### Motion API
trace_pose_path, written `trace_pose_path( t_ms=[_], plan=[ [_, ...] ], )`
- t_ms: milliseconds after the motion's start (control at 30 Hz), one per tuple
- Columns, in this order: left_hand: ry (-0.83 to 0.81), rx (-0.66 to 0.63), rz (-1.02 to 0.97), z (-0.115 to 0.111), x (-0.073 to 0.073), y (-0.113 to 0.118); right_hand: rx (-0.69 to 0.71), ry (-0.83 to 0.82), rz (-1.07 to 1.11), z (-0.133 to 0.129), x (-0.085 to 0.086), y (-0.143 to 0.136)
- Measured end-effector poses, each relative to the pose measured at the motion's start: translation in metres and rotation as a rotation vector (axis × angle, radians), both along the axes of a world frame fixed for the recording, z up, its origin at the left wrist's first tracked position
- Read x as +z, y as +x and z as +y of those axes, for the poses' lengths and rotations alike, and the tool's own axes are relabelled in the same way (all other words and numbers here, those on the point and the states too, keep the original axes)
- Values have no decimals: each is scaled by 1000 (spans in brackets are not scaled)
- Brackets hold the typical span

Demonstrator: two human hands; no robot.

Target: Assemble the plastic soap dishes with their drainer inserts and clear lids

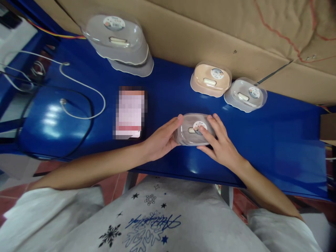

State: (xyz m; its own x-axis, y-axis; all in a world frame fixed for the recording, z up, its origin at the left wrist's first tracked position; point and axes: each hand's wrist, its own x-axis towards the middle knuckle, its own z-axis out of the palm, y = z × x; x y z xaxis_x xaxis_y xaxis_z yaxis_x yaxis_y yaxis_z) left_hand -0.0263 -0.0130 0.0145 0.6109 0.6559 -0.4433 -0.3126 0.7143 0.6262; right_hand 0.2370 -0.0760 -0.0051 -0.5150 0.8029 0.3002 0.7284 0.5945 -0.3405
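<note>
A small greyish container with a clear lid (187, 137) and a round white label is between my two hands, near the front edge of the blue table. My left hand (164, 140) grips its left end, thumb on the lid's upper rim and fingers at the side. Over its right end lies my right hand (222, 145), fingers spread, one fingertip on the label and others along the rim. Farther back stand a similar peach container (202, 77) and a grey-white one (237, 91), side by side with lids on.
Larger lidded containers (97, 38) are stacked at the back left. A blurred-out phone (130, 112) lies left of my hands on the blue table (283, 140). A white cable (101, 92) and a black cable curl at the left. Brown cardboard (183, 35) lines the back.
</note>
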Motion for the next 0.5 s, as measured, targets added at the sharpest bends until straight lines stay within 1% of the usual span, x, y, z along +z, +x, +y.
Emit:
trace_pose_path(
  t_ms=[267,500],
  plan=[
    [-2,13,-85,1,-6,2,-32,27,-2,-1,-1,-2],
    [-89,-15,-249,0,-4,-1,-65,38,83,-2,3,-4]
  ],
)
